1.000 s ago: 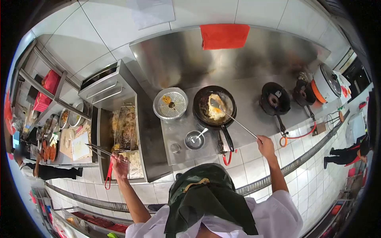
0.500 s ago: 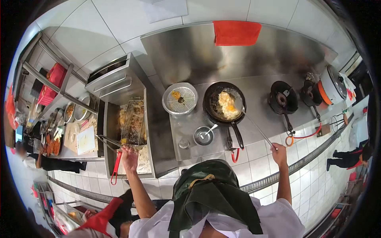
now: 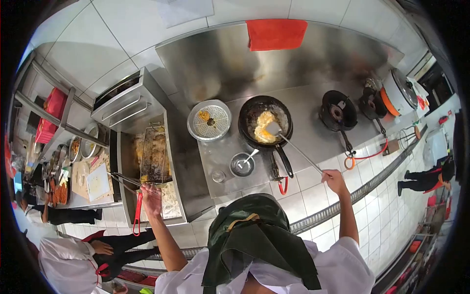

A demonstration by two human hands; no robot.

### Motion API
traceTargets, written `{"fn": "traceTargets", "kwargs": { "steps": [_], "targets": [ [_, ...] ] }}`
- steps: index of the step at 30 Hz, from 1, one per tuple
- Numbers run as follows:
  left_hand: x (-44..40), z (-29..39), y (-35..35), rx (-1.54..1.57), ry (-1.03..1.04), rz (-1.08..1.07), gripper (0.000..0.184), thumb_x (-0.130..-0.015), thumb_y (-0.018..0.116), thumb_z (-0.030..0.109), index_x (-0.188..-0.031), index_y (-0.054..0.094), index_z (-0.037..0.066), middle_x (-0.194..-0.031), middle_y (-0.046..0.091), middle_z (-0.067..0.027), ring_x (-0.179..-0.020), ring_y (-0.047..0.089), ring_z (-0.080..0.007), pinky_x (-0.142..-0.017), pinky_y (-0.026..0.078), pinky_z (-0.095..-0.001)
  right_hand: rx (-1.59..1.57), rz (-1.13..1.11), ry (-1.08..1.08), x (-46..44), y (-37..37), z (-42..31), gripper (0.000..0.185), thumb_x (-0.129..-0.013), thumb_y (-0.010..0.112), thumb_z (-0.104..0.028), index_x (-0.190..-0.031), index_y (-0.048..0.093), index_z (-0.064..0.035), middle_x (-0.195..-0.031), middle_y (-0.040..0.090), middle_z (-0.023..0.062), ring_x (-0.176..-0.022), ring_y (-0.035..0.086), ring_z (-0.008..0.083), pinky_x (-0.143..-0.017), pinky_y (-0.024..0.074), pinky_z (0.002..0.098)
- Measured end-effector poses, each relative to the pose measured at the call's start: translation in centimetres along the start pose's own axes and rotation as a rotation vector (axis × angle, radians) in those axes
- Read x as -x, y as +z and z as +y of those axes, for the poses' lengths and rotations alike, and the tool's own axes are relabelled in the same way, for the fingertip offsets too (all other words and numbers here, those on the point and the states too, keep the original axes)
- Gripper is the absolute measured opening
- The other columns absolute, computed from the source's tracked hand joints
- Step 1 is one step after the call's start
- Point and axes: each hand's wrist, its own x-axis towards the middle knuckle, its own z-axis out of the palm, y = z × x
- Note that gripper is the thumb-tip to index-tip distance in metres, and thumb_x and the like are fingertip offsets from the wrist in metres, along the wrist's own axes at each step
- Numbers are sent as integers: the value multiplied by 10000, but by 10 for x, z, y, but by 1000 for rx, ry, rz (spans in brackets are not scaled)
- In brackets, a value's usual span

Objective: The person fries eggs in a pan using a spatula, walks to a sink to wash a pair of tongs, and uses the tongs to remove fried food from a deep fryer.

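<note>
My right hand [image 3: 335, 182] is closed round the end of a long-handled metal spatula [image 3: 304, 156]. Its blade rests on the lower right part of a fried egg [image 3: 265, 120] in a black frying pan [image 3: 246, 131]. The pan sits on the stove with its handle toward me. Over the deep fryer's front end, my left hand [image 3: 152, 200] is closed on what look like dark tongs [image 3: 125, 180]. A red loop handle [image 3: 137, 211] hangs beside that hand; what it joins is hidden. Close by, a wire fry basket [image 3: 152, 154] lies in foaming oil.
A perforated steel tray [image 3: 209, 120] with yellow bits stands left of the pan. Before it are a steel bowl [image 3: 242, 164] with a spoon and a small glass [image 3: 218, 176]. Two burners [image 3: 338, 110] and a large pot [image 3: 399, 93] are rightward. Another person [image 3: 68, 259] stands behind left.
The spatula blade has moved left from the pan's right side onto the egg, which looks more bunched together. My view has shifted, and another person has come into sight at lower left.
</note>
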Motion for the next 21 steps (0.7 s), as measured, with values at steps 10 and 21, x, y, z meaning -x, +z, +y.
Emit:
{"fn": "traceTargets", "kwargs": {
  "steps": [10,21],
  "targets": [
    [-3,-1,0,-4,6,-34,164,-960,470,306,-1011,493,153,-853,511,62,-788,524,-74,-828,456,-311,236,20,-18,-52,36,-15,149,-848,509,-81,-765,587,15,-601,572,159,-559,572,266,-555,437,347],
    [1,0,7,-15,39,-30,154,-958,492,279,-1041,489,150,-864,516,63,-788,528,-70,-805,466,-306,454,191,-75,-30,4,-14,183,-834,573,-108,-972,649,-16,-801,632,206,-763,617,384,-635,488,422]
  ]
}}
